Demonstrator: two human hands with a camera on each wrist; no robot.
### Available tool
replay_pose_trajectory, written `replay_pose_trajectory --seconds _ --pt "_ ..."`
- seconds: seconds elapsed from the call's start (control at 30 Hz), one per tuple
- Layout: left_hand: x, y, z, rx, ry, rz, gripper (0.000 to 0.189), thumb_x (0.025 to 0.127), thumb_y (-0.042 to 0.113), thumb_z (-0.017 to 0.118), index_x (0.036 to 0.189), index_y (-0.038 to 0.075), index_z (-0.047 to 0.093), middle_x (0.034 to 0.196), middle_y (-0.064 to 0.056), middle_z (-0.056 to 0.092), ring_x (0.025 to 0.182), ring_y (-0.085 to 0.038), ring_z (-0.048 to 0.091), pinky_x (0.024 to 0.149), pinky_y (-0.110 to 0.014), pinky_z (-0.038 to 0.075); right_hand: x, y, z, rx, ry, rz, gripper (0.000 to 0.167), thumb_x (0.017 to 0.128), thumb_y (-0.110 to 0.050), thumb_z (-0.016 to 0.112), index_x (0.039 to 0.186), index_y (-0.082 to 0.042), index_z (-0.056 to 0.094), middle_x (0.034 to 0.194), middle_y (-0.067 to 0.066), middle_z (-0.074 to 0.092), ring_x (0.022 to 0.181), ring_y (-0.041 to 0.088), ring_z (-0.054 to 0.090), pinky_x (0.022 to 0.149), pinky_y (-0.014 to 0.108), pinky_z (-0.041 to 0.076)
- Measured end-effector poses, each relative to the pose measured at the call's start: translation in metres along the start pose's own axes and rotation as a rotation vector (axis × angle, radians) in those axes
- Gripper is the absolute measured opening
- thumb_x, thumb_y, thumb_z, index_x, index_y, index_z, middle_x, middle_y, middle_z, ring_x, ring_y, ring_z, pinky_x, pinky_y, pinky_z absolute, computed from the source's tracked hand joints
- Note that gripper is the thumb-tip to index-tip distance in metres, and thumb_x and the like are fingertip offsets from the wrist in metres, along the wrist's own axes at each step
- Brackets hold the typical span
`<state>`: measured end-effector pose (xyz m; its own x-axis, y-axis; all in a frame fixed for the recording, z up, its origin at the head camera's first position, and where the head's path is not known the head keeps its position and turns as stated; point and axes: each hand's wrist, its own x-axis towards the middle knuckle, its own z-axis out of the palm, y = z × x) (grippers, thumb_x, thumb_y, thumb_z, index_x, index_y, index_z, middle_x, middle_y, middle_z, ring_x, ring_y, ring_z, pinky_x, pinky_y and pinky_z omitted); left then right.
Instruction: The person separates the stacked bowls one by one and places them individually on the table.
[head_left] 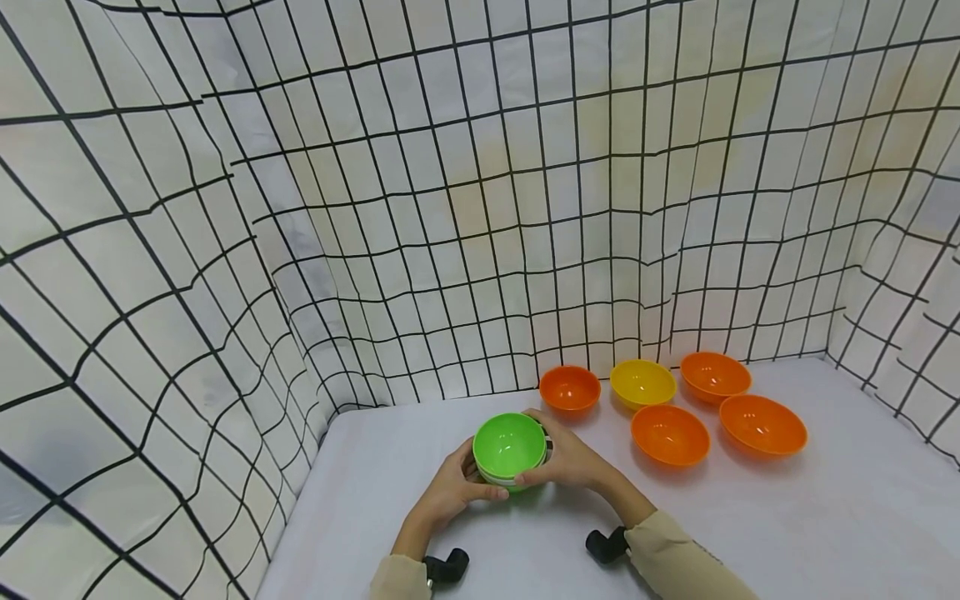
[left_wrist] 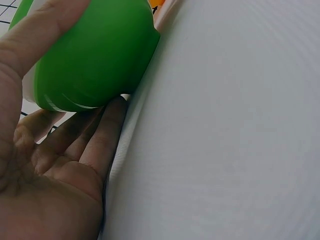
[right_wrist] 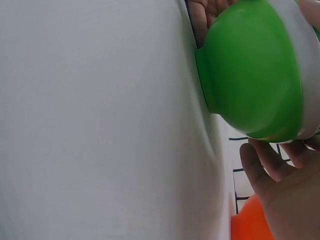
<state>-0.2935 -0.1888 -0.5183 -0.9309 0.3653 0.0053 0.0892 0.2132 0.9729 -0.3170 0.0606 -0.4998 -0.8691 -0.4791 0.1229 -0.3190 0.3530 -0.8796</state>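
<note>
A small stack of bowls stands near the middle of the white table, with a bright green bowl (head_left: 510,446) on top. The right wrist view shows a white bowl (right_wrist: 303,55) between it and a lower green bowl (right_wrist: 252,70), whose foot is right at the cloth. My left hand (head_left: 450,487) holds the stack from the left, thumb along the near side. From the right, my right hand (head_left: 566,458) grips it with the thumb in front and fingers behind. The far fingertips are partly hidden behind the bowls.
To the right sit an orange-red bowl (head_left: 570,388), a yellow bowl (head_left: 642,383) and several orange bowls, one orange bowl (head_left: 670,435) nearest the stack. White cloth walls with a black grid (head_left: 480,208) enclose the table (head_left: 360,500) at the back and sides.
</note>
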Motion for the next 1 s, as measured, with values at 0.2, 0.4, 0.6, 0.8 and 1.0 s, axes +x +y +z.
replay_pose_trajectory --seconds 0.2,0.4,0.6,0.8,1.0 --pt "0.0003 -0.0001 -0.0002 0.011 0.007 -0.005 0.103 0.074 0.015 0.093 0.159 0.017 0.035 0.161 -0.011 0.043 0.148 -0.034 0.043 0.125 -0.047 0.035 0.0004 -0.0025 0.0002 0.020 -0.015 -0.005 0.107 0.071 -0.040 0.091 0.157 -0.013 0.033 0.150 0.008 0.050 0.134 0.028 0.051 0.118 0.062 0.040" --pt "-0.0005 0.0018 0.0001 0.010 0.001 0.002 0.103 0.074 0.015 0.093 0.159 0.016 0.035 0.160 -0.011 0.043 0.147 -0.035 0.044 0.125 -0.048 0.035 0.0002 -0.0039 0.0007 0.024 -0.025 0.001 0.114 0.071 -0.040 0.091 0.160 -0.012 0.027 0.155 0.011 0.045 0.137 0.030 0.049 0.119 0.062 0.039" --pt "-0.0010 0.0022 0.0007 0.006 -0.002 0.007 0.102 0.074 0.014 0.092 0.159 0.015 0.035 0.160 -0.012 0.044 0.147 -0.035 0.044 0.125 -0.049 0.035 0.0003 -0.0037 0.0013 0.012 -0.019 0.001 0.112 0.071 -0.042 0.091 0.159 -0.014 0.028 0.155 0.010 0.046 0.137 0.029 0.049 0.118 0.061 0.040" --pt "-0.0014 0.0028 0.0010 0.006 -0.003 0.004 0.101 0.075 0.013 0.092 0.159 0.015 0.035 0.160 -0.012 0.044 0.147 -0.035 0.043 0.126 -0.049 0.034 0.0007 -0.0044 0.0016 -0.002 -0.002 -0.020 0.109 0.070 -0.043 0.091 0.156 -0.013 0.032 0.149 0.008 0.049 0.133 0.027 0.051 0.116 0.058 0.043" --pt "-0.0009 0.0026 0.0009 0.010 0.000 0.004 0.101 0.075 0.013 0.092 0.158 0.016 0.036 0.160 -0.011 0.044 0.147 -0.035 0.043 0.126 -0.049 0.034 0.0022 -0.0050 0.0017 -0.009 0.009 -0.028 0.109 0.070 -0.044 0.091 0.156 -0.011 0.032 0.147 0.007 0.050 0.131 0.026 0.052 0.115 0.057 0.044"
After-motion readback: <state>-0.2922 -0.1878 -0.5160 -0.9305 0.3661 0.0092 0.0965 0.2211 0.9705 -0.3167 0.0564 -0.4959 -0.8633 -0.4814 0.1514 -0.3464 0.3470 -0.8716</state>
